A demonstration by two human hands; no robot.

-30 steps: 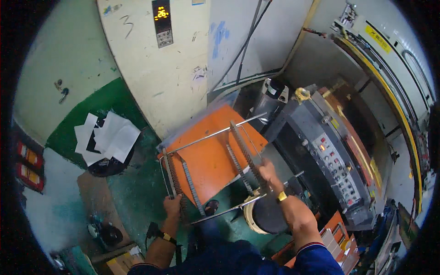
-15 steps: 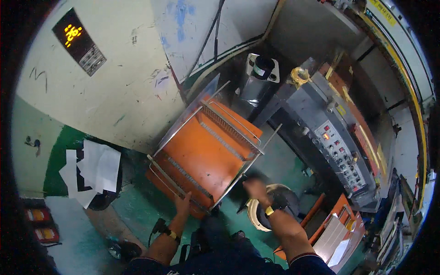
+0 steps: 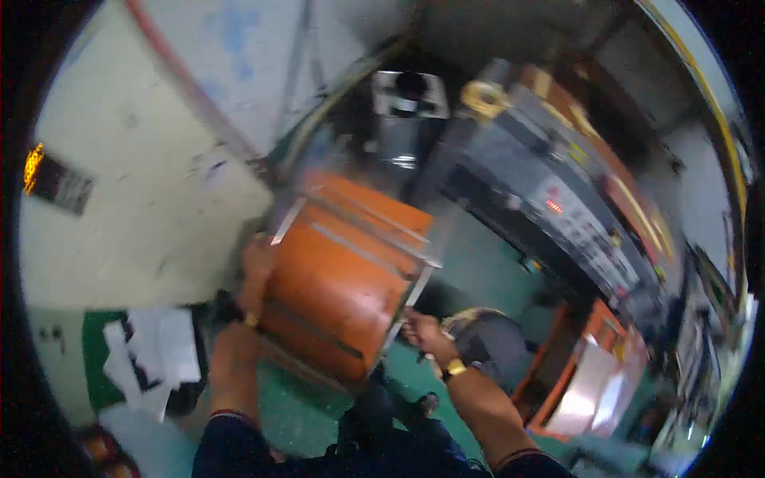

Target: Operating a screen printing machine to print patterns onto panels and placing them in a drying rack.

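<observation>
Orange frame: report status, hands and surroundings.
Left hand grips the orange frame on its left edge. Right hand holds its lower right metal rail. Frame tilted, off the floor. Grey control machine close on the right.

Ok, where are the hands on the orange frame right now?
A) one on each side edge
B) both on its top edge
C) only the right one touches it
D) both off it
A: the left hand grips the left edge of the orange frame and the right hand holds its right metal rail.
</observation>
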